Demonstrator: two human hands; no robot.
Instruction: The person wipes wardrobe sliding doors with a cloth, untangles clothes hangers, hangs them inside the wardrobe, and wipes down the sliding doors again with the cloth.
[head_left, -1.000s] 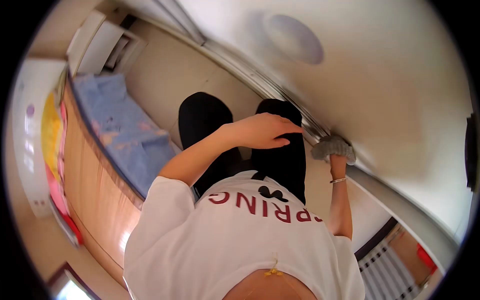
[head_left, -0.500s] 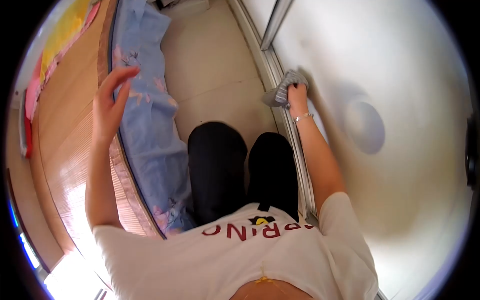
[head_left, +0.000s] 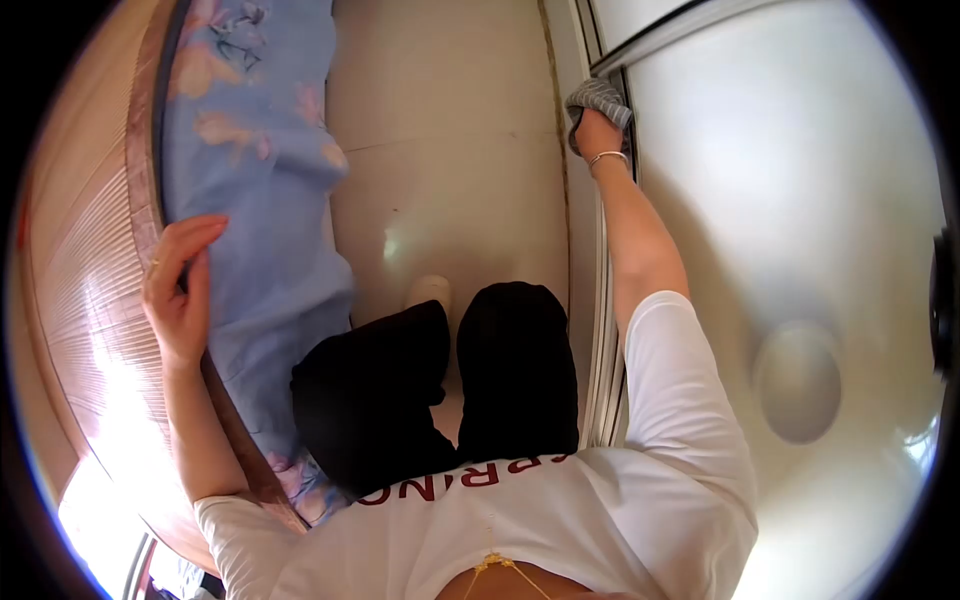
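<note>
A grey striped cloth is bunched under my right hand, which presses it onto the metal track at the foot of the sliding door. The cloth covers most of those fingers. On the other side, my left hand rests at the edge of the bed, beside the blue flowered sheet. Its fingers are bent, with a gap between them and the thumb, and nothing is held there.
To the right stands the glossy pale door panel, with a frame bar across its upper left. A ribbed mat lies on the bed. Tiled floor runs between bed and track, and my bent knees are above it.
My right hand has moved forward along the track with the cloth. The left hand went from over my legs to the bed edge. My view and body have turned.
</note>
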